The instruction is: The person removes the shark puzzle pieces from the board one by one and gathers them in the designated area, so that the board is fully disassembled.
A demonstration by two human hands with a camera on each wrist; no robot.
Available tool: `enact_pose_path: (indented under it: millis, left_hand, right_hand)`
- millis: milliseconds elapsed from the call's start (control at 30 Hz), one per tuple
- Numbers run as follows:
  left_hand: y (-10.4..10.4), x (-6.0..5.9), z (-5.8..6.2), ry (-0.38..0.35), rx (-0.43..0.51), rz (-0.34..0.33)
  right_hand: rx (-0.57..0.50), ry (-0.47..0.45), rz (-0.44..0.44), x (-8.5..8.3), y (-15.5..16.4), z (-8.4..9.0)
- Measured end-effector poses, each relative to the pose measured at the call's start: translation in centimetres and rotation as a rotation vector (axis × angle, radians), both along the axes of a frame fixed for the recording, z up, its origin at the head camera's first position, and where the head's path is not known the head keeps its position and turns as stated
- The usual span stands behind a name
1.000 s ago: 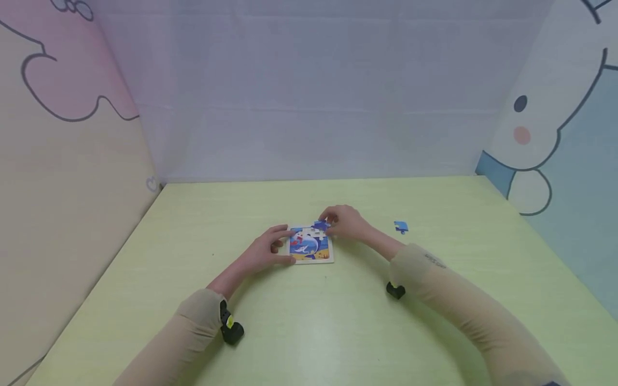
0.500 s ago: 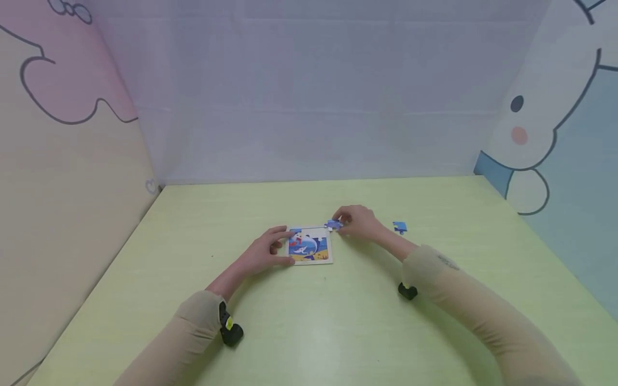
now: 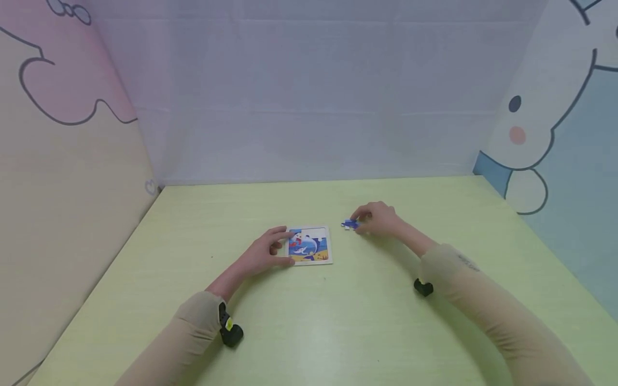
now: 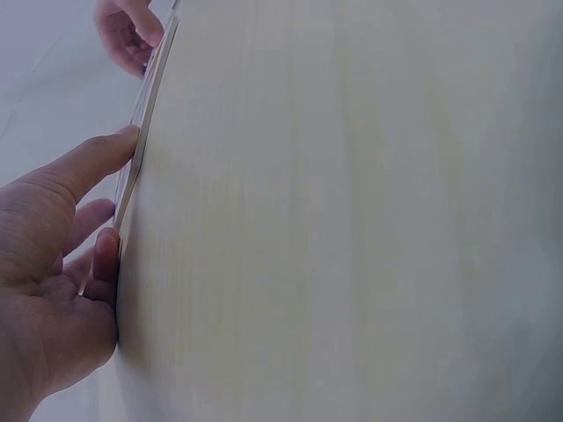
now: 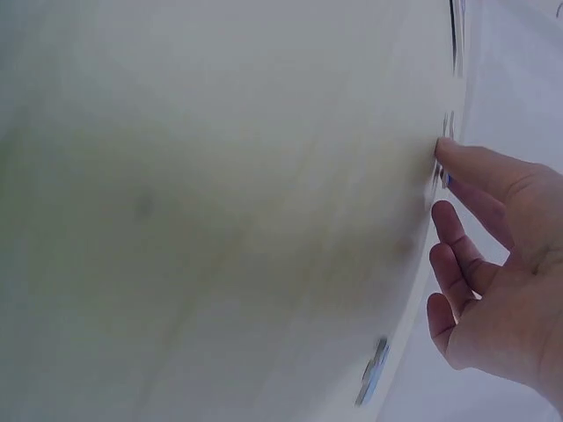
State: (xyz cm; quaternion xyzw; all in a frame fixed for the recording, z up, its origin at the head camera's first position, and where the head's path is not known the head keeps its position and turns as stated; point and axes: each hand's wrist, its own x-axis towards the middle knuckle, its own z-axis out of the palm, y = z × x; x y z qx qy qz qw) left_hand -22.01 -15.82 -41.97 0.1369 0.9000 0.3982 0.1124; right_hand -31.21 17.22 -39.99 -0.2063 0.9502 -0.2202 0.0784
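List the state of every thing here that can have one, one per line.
puzzle board: flat on the table, top right slot unfilled
blue puzzle piece: outside the board, at the right hand's fingertips
left hand: steadying the board's left edge
right hand: touching the piece

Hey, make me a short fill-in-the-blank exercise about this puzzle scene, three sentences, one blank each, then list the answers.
1. The left hand rests against the ____ edge of the puzzle board.
2. The right hand holds a ____ puzzle piece on the table.
3. The table top is light ____.

Missing words: left; blue; green
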Motion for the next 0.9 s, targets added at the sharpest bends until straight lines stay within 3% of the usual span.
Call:
enact_pose_path:
  millis: [333, 533, 900]
  left_hand:
    - [0.0, 0.1, -0.1, -0.009, 0.005, 0.004]
    - [-0.1, 0.1, -0.1, -0.008, 0.001, 0.006]
    - [-0.1, 0.1, -0.1, -0.008, 0.004, 0.003]
  right_hand:
    - [-0.042, -0.046, 0.045, -0.5, 2.9, 0.1]
    - [-0.035, -0.055, 0.045, -0.5, 3.6, 0.1]
    - [-0.117, -0.094, 0.053, -0.1, 4.9, 0.2]
